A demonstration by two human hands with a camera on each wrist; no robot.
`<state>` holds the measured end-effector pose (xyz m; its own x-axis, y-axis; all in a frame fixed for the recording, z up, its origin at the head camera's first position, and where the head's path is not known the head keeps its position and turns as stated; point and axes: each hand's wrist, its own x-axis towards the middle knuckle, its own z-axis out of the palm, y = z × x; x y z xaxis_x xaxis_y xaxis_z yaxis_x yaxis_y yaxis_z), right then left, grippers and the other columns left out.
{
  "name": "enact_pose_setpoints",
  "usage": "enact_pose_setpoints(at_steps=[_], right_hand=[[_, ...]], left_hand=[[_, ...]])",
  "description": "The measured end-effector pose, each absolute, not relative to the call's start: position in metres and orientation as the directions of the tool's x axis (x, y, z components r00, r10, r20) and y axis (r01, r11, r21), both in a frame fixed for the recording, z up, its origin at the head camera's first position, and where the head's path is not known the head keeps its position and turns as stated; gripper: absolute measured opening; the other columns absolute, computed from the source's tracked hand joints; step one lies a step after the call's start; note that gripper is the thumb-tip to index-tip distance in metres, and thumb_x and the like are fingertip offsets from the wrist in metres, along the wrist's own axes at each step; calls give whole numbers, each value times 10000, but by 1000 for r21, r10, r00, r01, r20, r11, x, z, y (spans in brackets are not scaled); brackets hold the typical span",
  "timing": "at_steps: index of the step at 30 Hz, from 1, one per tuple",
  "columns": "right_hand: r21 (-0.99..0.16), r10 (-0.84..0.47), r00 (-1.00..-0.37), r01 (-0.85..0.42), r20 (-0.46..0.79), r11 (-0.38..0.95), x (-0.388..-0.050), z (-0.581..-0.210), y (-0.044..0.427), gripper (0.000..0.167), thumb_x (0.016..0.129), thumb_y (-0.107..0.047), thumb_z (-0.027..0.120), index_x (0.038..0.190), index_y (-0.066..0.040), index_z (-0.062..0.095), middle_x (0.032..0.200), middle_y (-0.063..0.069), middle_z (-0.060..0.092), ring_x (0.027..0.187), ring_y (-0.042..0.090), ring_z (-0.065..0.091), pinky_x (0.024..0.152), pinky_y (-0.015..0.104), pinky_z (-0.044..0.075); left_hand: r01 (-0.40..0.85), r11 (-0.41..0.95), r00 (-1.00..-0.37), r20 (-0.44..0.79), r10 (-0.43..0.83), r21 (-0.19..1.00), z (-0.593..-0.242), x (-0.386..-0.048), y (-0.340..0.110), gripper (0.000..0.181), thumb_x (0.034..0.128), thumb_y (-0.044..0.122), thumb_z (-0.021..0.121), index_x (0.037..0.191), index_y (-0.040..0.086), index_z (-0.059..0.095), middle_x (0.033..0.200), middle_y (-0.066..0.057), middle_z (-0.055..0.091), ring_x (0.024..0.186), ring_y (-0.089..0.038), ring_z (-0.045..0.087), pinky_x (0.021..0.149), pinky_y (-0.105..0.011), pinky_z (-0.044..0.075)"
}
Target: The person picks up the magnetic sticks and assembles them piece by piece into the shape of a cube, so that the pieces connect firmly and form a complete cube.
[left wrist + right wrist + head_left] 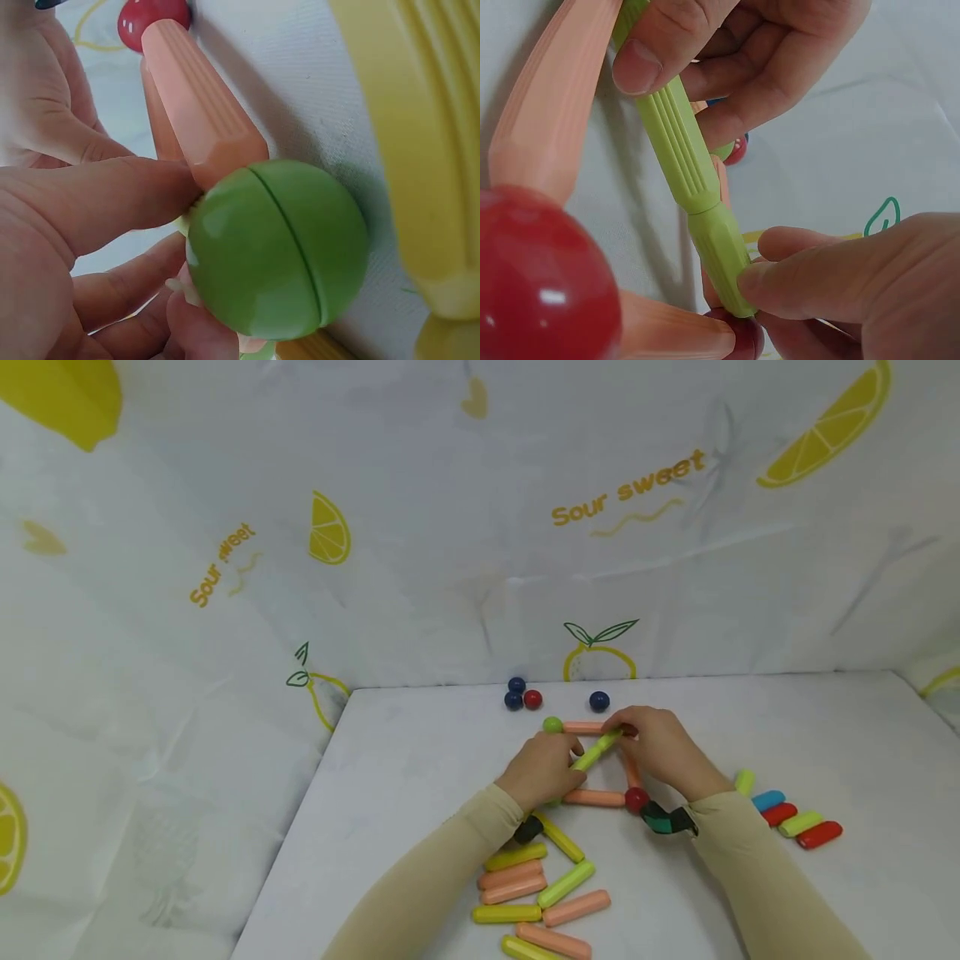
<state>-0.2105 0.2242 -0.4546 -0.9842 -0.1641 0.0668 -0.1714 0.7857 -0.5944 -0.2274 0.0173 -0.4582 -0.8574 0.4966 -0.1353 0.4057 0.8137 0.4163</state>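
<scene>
Red ball (544, 277) edge-cropped, left fingers (640, 67) and right fingers (787, 283) pinch a partly hidden lime stick (679, 150).

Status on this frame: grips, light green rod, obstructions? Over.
Left grip and right grip: both pinching light green rod. Rod slanted, one end by dark red ball; contact unclear. Peach rod nearby; nothing visibly blocking.
</scene>
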Motion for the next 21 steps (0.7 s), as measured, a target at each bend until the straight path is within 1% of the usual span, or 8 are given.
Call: enact_pose_setpoints(at_steps=[3, 5, 10, 13, 15, 17, 18, 21], right_hand=[[-587, -169, -984, -165, 49, 792, -211, -454, 223, 230, 990, 29, 670, 1158, -58, 800, 1179, 168, 775, 1056, 328, 691, 964, 562, 590], [-582, -168, -985, -154, 30, 798, -211, -453, 222, 230, 995, 20, 668, 1169, -55, 799, 1182, 171, 774, 1038, 313, 683, 951, 546, 591], [-579, -181, -983, -139, -15, 804, -210, -449, 221, 225, 1009, -17, 671, 1199, -34, 791, 1188, 185, 774, 980, 280, 656, 893, 486, 593], [-582, -182, -983, -165, 30, 796, -209, -447, 223, 210, 1019, -48, 682, 1196, -50, 796, 1173, 171, 777, 983, 290, 660, 895, 502, 589], [-591, -153, -985, -171, 80, 788, -208, -445, 225, 215, 1029, -75, 682, 1214, -55, 789, 1193, 176, 772, 1029, 336, 698, 921, 543, 600], [-605, -104, -990, -139, 92, 784, -205, -443, 230, 254, 1041, -121, 671, 1269, -49, 759, 1248, 201, 750, 1104, 397, 703, 944, 583, 598], [-617, -76, -994, -105, 74, 780, -204, -443, 233, 294, 1042, -147, 673, 1308, -37, 731, 1281, 221, 733, 1141, 424, 699, 948, 594, 602], [-627, -11, -998, 30, -62, 779, -197, -445, 241, 493, 1053, -271, 661, 1455, 8, 602, 1387, 283, 664, 1235, 475, 658, 965, 606, 601]], left_hand=[[410, 819, -858, -133, 495, 402, -458, -227, 18, 291, 965, 259, 810, 1233, 149, 782, 924, 60, 762, 704, -50, 620, 604, -189, 504], [422, 822, -857, -127, 499, 383, -458, -227, 18, 299, 966, 262, 811, 1239, 145, 782, 901, 62, 752, 698, -48, 612, 603, -188, 498], [443, 829, -855, -119, 506, 340, -457, -226, 21, 315, 964, 264, 815, 1249, 134, 786, 928, 50, 772, 705, -57, 617, 625, -196, 502], [444, 833, -858, -111, 501, 331, -454, -224, 20, 324, 965, 284, 812, 1254, 139, 786, 958, 50, 787, 748, -54, 641, 669, -201, 520], [432, 827, -866, -91, 492, 360, -452, -222, 14, 332, 971, 311, 804, 1257, 144, 782, 969, 50, 783, 776, -55, 650, 690, -208, 529], [416, 810, -873, -69, 483, 413, -449, -219, 1, 341, 985, 333, 789, 1267, 141, 773, 976, 40, 773, 802, -70, 655, 712, -220, 535], [401, 803, -880, -60, 472, 441, -448, -217, -8, 343, 993, 342, 780, 1272, 143, 768, 988, 34, 769, 819, -79, 652, 722, -228, 535], [376, 794, -897, -28, 442, 477, -447, -213, -41, 325, 1016, 317, 759, 1278, 125, 761, 1012, 0, 759, 843, -123, 655, 752, -270, 553]])
